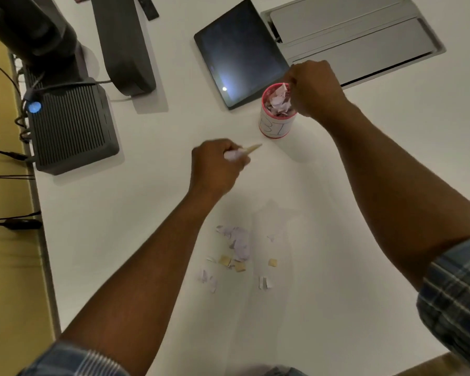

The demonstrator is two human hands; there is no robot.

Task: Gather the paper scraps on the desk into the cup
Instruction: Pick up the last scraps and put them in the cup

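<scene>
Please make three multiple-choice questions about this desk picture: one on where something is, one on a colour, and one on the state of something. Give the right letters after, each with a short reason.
1. Where do the loose paper scraps lie?
A. on the tablet
B. on the desk, near the person
C. under the cup

2. What colour is the cup's rim?
A. red
B. green
C. black

3. What is the left hand doing?
A. lying flat and open
B. closed around scraps
C. pressing the tablet

Answers:
1 B: the scraps sit on the white desk, between the forearms.
2 A: a red band circles the cup's top.
3 B: white and tan paper sticks out of the closed fist.
</scene>
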